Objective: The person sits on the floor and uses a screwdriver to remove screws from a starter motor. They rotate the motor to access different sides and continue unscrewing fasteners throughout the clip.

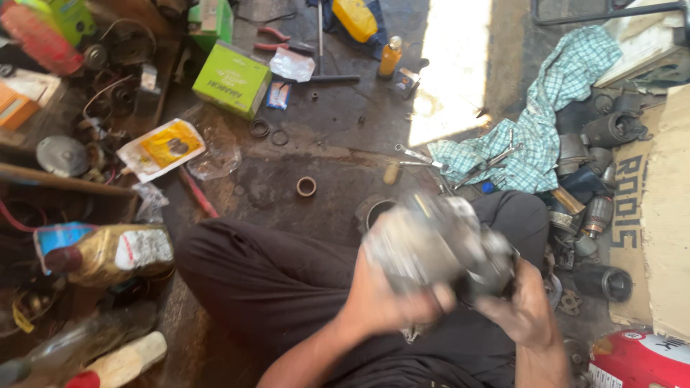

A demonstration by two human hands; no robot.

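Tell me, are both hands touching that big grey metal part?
Touching. The head view shows the left hand wrapped under the grey metal part, fingers pressed on it, and the right hand gripping its dark end, though motion blurs the edges.

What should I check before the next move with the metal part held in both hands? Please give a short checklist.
1. Left hand has a grip on the grey metal part: ok.
2. Right hand supports its dark end: ok.
3. Part held over the lap, above the dark trousers: ok.
4. Detail of the part sharp enough to inspect: cannot tell, blurred.
5. Wrenches on the checked cloth nearby: ok.
6. Floor free of loose rings: not ok.
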